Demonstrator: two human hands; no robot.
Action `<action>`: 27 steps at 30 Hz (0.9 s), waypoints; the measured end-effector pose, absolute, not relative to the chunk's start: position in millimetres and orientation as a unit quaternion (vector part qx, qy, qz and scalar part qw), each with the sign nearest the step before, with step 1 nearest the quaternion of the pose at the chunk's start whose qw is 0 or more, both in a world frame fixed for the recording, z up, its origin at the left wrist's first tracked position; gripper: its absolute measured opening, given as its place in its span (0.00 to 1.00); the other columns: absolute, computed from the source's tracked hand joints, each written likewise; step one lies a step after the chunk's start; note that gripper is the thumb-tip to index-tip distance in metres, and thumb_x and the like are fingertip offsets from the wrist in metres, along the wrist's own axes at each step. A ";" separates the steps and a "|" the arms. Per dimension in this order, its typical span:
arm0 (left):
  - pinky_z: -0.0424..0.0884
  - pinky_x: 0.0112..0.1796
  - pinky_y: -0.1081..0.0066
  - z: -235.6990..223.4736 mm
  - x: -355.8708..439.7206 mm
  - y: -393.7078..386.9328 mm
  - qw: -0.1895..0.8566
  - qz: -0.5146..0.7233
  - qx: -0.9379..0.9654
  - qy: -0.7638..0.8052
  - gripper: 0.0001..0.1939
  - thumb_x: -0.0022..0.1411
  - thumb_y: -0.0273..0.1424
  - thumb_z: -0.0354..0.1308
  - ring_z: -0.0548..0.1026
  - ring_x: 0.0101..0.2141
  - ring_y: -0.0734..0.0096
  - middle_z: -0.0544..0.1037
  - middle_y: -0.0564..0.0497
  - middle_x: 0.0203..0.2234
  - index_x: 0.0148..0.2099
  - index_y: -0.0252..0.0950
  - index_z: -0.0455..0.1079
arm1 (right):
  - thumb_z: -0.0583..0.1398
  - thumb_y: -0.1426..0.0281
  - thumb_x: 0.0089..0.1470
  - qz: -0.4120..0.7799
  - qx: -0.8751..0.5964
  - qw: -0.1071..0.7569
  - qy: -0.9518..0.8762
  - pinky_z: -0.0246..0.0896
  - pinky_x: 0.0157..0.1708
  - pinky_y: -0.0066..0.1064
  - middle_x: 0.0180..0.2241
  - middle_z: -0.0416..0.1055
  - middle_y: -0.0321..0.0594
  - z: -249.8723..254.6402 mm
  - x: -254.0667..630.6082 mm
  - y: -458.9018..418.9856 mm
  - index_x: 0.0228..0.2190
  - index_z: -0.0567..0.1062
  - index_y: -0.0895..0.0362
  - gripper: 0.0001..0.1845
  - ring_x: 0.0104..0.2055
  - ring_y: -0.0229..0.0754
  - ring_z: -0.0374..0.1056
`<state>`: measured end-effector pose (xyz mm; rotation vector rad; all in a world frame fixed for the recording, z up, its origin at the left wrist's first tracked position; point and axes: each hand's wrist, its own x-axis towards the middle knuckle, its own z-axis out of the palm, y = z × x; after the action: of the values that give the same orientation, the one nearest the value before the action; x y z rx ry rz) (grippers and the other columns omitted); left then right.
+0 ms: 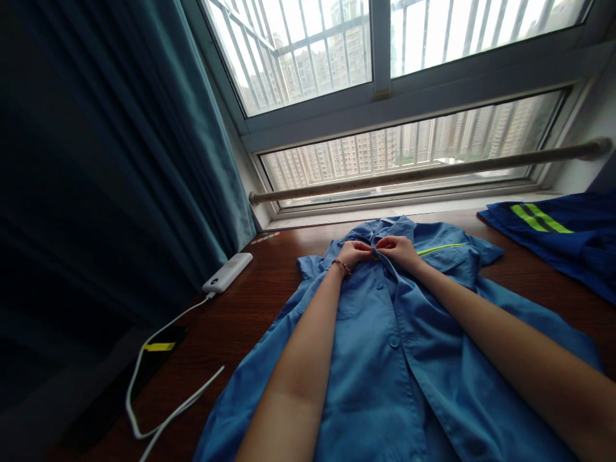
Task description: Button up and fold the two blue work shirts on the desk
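A light blue work shirt with a yellow-green stripe across the chest lies spread on the table, collar toward the window. Both hands meet at its front opening, just below the collar. My left hand, with a beaded bracelet at the wrist, pinches one front edge. Opposite it, my right hand pinches the other edge, the fingertips nearly touching. Whatever button sits between the fingers is hidden. Further down, a blue button shows on the left placket, and the lower front hangs apart.
A darker blue garment with a reflective stripe lies at the right. On the left are a white power bank, its white cable and a yellow strip. A curtain hangs beside the barred window; a rail crosses it.
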<state>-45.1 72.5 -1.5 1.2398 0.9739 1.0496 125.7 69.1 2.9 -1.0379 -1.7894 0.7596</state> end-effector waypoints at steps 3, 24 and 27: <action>0.70 0.37 0.69 0.3 -42.8 72.4 0.607 0.453 0.507 0.411 0.15 0.35 0.32 0.68 0.72 0.25 0.75 0.73 0.51 0.19 0.24 0.28 0.69 | 0.61 0.66 0.39 0.253 -0.425 0.442 -0.748 0.61 0.28 0.26 0.24 0.73 0.38 3.2 124.3 67.9 0.26 0.76 0.58 0.10 0.27 0.39 0.68; 0.70 0.29 0.73 -0.7 -36.3 74.1 0.533 0.477 0.500 0.489 0.06 0.40 0.20 0.62 0.70 0.21 0.79 0.70 0.54 0.17 0.22 0.28 0.66 | 0.60 0.67 0.44 0.103 -0.435 0.421 -0.789 0.56 0.28 0.26 0.26 0.71 0.38 0.6 116.5 61.5 0.25 0.78 0.56 0.07 0.27 0.36 0.65; 0.71 0.30 0.72 2.3 -34.1 70.0 0.539 0.500 0.472 0.487 0.08 0.39 0.19 0.63 0.71 0.23 0.77 0.71 0.53 0.19 0.21 0.28 0.65 | 0.59 0.68 0.44 0.090 -0.438 0.419 -0.790 0.57 0.29 0.26 0.26 0.70 0.38 1.9 114.2 59.0 0.25 0.78 0.55 0.06 0.27 0.37 0.64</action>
<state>-34.1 70.0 2.3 1.1217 1.1584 1.1893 114.2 59.0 1.9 -1.0993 -1.9813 0.2269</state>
